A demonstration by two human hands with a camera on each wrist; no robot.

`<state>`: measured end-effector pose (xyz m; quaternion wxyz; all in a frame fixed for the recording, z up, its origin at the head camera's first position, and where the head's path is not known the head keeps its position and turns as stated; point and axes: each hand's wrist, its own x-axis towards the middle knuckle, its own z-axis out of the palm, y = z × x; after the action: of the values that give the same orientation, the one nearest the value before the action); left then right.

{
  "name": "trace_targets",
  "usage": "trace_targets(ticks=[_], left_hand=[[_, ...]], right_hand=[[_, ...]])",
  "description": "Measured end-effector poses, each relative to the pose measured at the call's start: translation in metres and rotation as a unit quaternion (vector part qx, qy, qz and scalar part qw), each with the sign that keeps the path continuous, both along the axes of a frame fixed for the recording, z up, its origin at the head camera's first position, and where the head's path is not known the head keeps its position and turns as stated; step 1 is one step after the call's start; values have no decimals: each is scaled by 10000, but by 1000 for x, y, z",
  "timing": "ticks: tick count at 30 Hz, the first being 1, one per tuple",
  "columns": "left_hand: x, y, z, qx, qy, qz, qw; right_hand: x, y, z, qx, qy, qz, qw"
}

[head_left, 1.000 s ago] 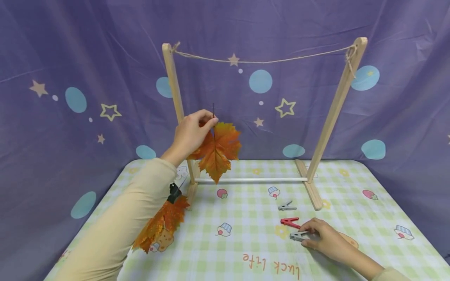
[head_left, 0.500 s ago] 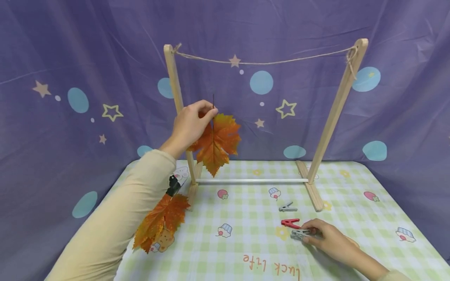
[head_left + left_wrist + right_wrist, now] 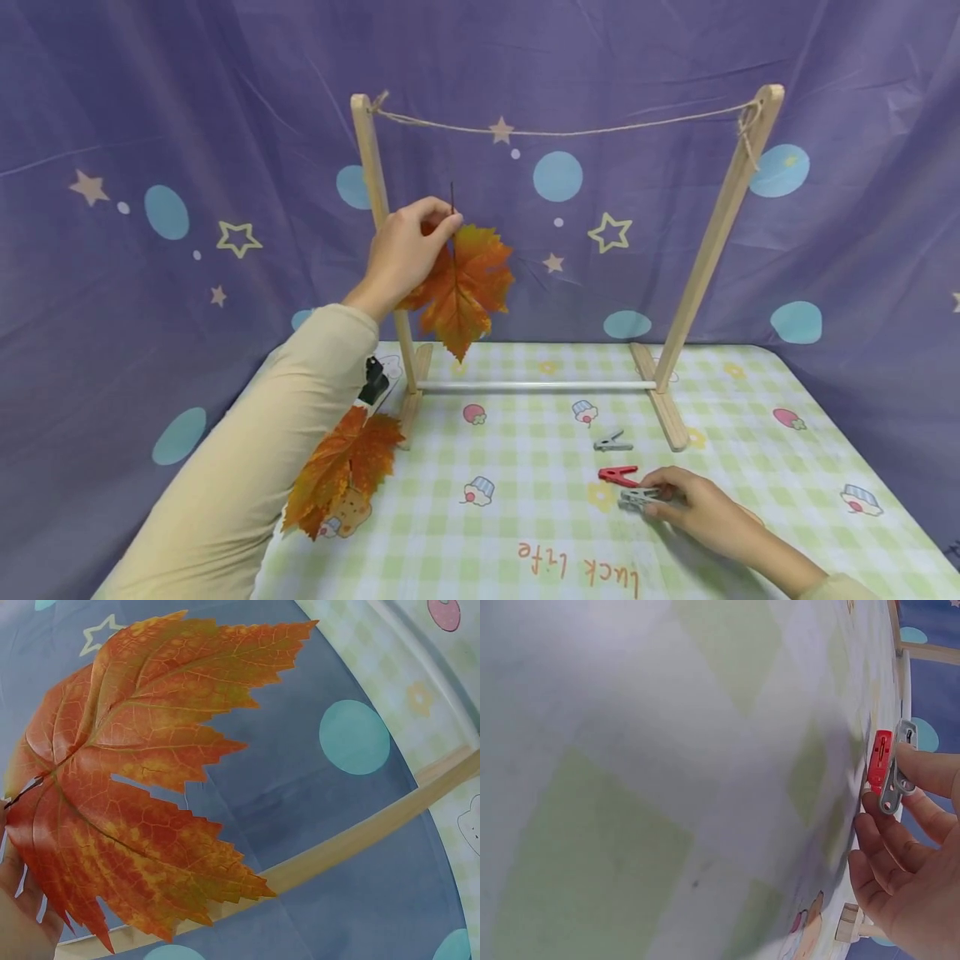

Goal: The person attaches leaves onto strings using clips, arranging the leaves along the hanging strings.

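My left hand [image 3: 408,250] pinches the thin dark stem of an orange-red maple leaf [image 3: 467,287], which hangs tip down before the frame's left post. In the left wrist view the leaf [image 3: 142,735] spreads broadly, hiding part of that post. Low at the right, my right hand [image 3: 705,512] pinches a grey clothespin [image 3: 636,500] between thumb and forefinger by its handle end, close to the tabletop. A red clothespin [image 3: 617,476] lies just beyond it, and a second grey clothespin [image 3: 613,442] farther back. In the right wrist view the held grey clothespin [image 3: 889,791] overlaps the red one.
A wooden frame [image 3: 708,242] stands at the back, with slack twine [image 3: 555,133] strung between its post tops and a white rod [image 3: 536,385] low across. Another orange leaf [image 3: 345,471] lies at left, near a dark object [image 3: 373,383] partly behind the left sleeve.
My left hand has risen with the maple leaf, bringing the stem closer to the twine. My right hand stays nearly in place at the grey clothespin.
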<state>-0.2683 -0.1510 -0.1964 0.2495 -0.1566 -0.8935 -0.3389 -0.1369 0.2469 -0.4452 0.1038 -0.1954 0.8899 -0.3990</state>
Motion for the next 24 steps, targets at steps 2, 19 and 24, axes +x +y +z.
trace_targets(ticks=[2,19,24], left_hand=[[-2,0,0,66,11,-15,10000],[-12,3,4,321,220,-92,9992],[-11,3,1,284,77,-61,9995]], right_hand=[[-1,-1,0,-5,26,14,10000],[-18,-21,32,76,1289,-481,9905],[-27,-34,43,114,1641,-669,9841]])
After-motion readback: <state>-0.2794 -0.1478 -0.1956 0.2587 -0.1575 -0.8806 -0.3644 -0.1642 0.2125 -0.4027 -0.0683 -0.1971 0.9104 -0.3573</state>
